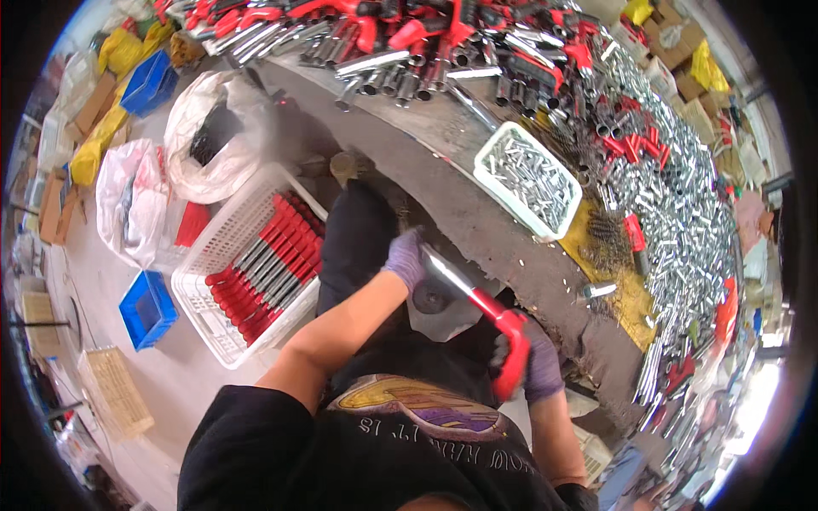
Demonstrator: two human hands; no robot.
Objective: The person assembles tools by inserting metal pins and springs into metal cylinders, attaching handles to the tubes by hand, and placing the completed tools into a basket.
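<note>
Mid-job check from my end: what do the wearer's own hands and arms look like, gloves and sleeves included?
The left hand and right hand both wear purple gloves; the right one also shows darker grey areas. The forearms are bare above the gloves, with no watch visible. Short black sleeves cover the upper arms.

Two hands (406, 258) (538, 362), one held tool (497, 315), two blue bins (151, 83) (149, 308), one white tray (511, 207), one tool-filled crate (200, 319)

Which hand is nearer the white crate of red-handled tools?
Left. The left hand is right of the white crate; the right hand is farther right, around a red handle.
</note>
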